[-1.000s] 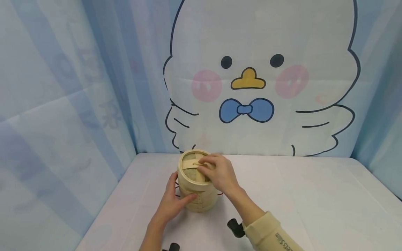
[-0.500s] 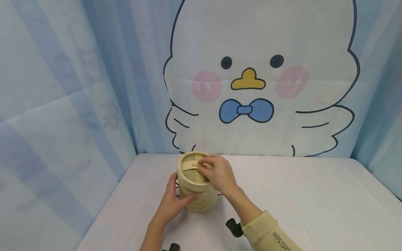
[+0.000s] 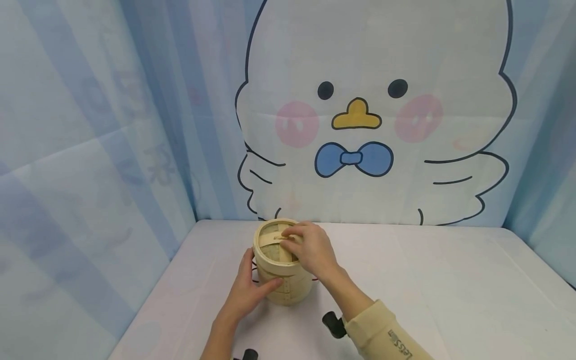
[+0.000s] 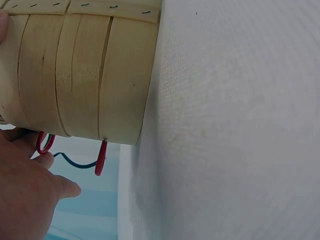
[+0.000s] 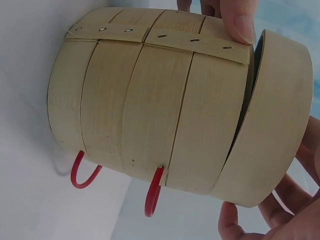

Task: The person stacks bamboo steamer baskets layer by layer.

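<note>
A small round bamboo steamer (image 3: 288, 290) of stacked tiers stands upright on the table, with red loops on its sides. Its woven lid (image 3: 270, 250) sits tilted on top; the right wrist view shows a narrow wedge-shaped gap under one side of the rim (image 5: 270, 120). My left hand (image 3: 247, 290) grips the steamer body, thumb across the near side and fingers round the left; in the right wrist view that thumb (image 5: 242, 25) lies close to the gap. From the right, my right hand (image 3: 315, 247) pinches the strap on the lid's top, its fingertips partly hiding the strap.
A white-covered table (image 3: 427, 290) extends around the steamer, widest to the right. Behind it hangs a cloth backdrop (image 3: 360, 195) with a cartoon bird, and a blue and white curtain (image 3: 90, 175) closes the left side. Black wrist mounts (image 3: 334, 325) show below the hands.
The lid has sunk slightly toward the steamer body, and my right hand has moved a little down and left with it. My left hand has kept its hold in place.
</note>
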`<state>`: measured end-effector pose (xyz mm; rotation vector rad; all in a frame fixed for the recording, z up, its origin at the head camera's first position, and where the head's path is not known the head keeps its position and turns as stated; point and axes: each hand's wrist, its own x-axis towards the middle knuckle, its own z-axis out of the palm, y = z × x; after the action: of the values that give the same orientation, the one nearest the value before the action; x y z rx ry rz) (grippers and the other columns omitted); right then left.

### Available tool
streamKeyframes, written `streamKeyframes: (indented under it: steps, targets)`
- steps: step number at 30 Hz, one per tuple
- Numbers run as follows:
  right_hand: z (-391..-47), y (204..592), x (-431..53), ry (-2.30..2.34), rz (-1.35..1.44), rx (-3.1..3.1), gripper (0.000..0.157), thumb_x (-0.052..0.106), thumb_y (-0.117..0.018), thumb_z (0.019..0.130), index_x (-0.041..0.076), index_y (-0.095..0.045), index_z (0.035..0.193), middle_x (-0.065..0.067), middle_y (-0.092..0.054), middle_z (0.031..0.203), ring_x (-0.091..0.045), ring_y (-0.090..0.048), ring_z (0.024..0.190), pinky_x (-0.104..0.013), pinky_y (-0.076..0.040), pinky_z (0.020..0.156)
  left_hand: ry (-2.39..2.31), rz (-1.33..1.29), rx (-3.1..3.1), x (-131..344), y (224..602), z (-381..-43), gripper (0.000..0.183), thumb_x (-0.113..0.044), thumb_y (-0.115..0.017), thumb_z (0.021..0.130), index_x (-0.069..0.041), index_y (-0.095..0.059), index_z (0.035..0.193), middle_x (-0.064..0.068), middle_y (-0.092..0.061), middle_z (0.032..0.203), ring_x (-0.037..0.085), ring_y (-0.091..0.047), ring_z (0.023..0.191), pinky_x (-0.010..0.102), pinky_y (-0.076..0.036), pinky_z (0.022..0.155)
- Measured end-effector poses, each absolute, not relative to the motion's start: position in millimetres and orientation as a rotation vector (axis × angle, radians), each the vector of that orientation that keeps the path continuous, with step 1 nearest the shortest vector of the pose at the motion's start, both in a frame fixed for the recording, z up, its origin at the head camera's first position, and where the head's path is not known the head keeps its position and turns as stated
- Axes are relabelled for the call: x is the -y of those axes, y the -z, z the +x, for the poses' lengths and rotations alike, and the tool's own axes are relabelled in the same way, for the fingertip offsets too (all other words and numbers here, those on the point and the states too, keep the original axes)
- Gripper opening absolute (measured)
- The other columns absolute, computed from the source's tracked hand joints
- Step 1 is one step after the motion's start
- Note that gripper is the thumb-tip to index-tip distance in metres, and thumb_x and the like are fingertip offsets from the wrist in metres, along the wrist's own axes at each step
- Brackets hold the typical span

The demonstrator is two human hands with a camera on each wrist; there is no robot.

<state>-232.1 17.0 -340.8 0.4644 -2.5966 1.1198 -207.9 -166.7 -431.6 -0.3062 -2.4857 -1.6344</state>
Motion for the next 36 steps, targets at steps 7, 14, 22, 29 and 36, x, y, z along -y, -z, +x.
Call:
streamKeyframes:
  steps: [7,14,22,29,36]
  targets:
    - [-232.6,339.0,-15.2,-1.069,0.465,2.627,0.017,0.020,-0.080,0.089,0.012,-0.080,0.104,-0.009,-0.069,0.119,-0.033,-0.060,0.118,-0.050,-0.047,0.102,1.613,-0.302,2.493,166.9,432.8,-208.1,0.098,-0.039,-0.085,0.082,-0.013,-0.026,0.156,0.013,-0.034,0.156,0.035,-0.038,0.137,0.062,-0.038,0.106]
    - [-233.8,338.9,-13.3,-1.041,0.453,2.661,0.017,0.021,-0.079,0.089,0.014,-0.080,0.105,-0.009,-0.068,0.120,-0.032,-0.060,0.119,-0.050,-0.047,0.102,1.604,-0.305,2.499,166.5,432.2,-207.9,0.100,-0.039,-0.085,0.082,-0.011,-0.025,0.157,0.015,-0.033,0.156,0.036,-0.038,0.138,0.063,-0.037,0.107]
    - [-234.1,339.4,-12.2,-1.048,0.461,2.665,0.016,0.021,-0.079,0.090,0.014,-0.080,0.104,-0.008,-0.069,0.121,-0.032,-0.059,0.121,-0.050,-0.045,0.105,1.606,-0.300,2.501,166.2,431.4,-207.6,0.101,-0.040,-0.085,0.082,-0.010,-0.025,0.157,0.016,-0.034,0.156,0.037,-0.037,0.139,0.063,-0.036,0.107]
    - [-232.9,340.2,-11.8,-1.043,0.481,2.667,0.016,0.021,-0.078,0.090,0.013,-0.080,0.104,-0.008,-0.068,0.121,-0.032,-0.058,0.121,-0.051,-0.045,0.104,1.599,-0.297,2.502,165.8,432.1,-207.7,0.099,-0.039,-0.085,0.081,-0.010,-0.026,0.156,0.015,-0.035,0.154,0.036,-0.037,0.139,0.064,-0.036,0.108]
    - [-232.7,340.4,-11.6,-1.021,0.488,2.670,0.016,0.021,-0.079,0.090,0.014,-0.080,0.104,-0.007,-0.069,0.120,-0.032,-0.059,0.120,-0.051,-0.047,0.103,1.597,-0.292,2.505,165.0,431.8,-207.4,0.099,-0.040,-0.085,0.081,-0.010,-0.027,0.155,0.014,-0.037,0.153,0.035,-0.040,0.136,0.063,-0.038,0.106]
